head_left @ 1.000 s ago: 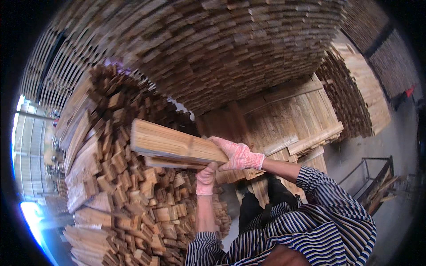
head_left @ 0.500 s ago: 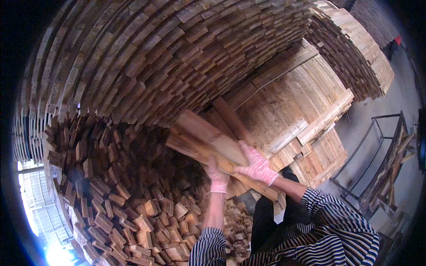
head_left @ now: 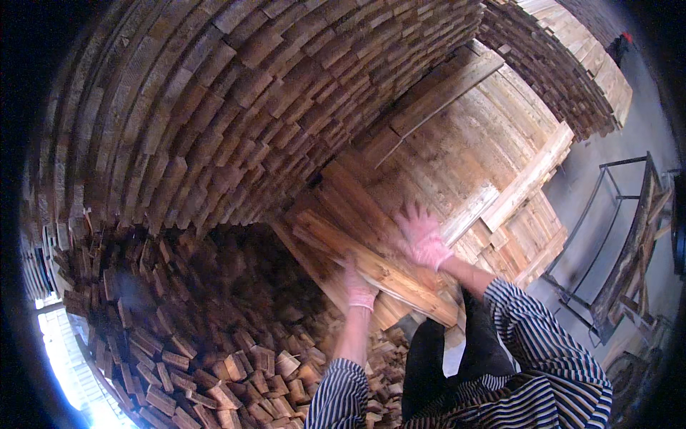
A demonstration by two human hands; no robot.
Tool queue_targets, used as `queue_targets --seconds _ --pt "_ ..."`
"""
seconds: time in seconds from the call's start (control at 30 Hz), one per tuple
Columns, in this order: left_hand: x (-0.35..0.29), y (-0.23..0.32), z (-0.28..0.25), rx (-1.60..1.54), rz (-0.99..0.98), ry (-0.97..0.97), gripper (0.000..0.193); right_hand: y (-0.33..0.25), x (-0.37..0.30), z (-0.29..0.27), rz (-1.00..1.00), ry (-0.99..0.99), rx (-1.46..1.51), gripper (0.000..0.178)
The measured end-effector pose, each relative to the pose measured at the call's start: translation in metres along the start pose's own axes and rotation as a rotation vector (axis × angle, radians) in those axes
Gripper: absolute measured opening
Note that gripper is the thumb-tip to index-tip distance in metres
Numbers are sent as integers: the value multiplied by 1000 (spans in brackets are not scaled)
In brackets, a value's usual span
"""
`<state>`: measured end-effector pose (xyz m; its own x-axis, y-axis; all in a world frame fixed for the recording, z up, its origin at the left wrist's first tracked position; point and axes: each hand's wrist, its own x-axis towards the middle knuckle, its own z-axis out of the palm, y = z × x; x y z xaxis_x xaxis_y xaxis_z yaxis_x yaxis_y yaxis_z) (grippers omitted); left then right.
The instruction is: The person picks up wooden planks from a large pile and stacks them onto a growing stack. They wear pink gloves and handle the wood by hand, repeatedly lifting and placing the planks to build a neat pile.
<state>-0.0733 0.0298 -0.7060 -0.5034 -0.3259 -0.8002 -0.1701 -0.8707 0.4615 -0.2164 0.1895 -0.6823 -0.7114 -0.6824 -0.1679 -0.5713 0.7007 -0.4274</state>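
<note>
The right hand (head_left: 425,239), in a pink glove, is over the near part of a low stack of boards (head_left: 464,157), its fingers spread and released, slightly blurred; whether the palm touches wood cannot be told. The left hand (head_left: 359,288), gloved alike, is at the near left edge of a wooden board (head_left: 389,270), and it cannot be told whether its fingers grasp that edge or only rest against it. This board lies slantwise on the near left part of the low stack, running from far left to near right, its near end beside the person's dark trousers (head_left: 429,357). To the left spreads a heap of short wood pieces (head_left: 221,386), and behind it rises a tall wall of stacked boards (head_left: 236,107). Another stack (head_left: 550,64) stands far right. On the right, a dark metal rack (head_left: 632,261) holding wood scraps (head_left: 650,222) stands on the grey floor (head_left: 582,193).
</note>
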Motion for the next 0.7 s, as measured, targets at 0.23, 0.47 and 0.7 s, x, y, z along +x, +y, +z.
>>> queue_targets --seconds 0.23,0.47,0.7 --pt "13 -12 37 -57 65 -189 82 -13 -39 -55 111 -241 569 90" --pt "79 1 14 544 356 -53 74 88 35 -41 210 56 282 70" --pt "28 -1 75 -21 6 22 71 51 20 -18 -61 -1 136 74"
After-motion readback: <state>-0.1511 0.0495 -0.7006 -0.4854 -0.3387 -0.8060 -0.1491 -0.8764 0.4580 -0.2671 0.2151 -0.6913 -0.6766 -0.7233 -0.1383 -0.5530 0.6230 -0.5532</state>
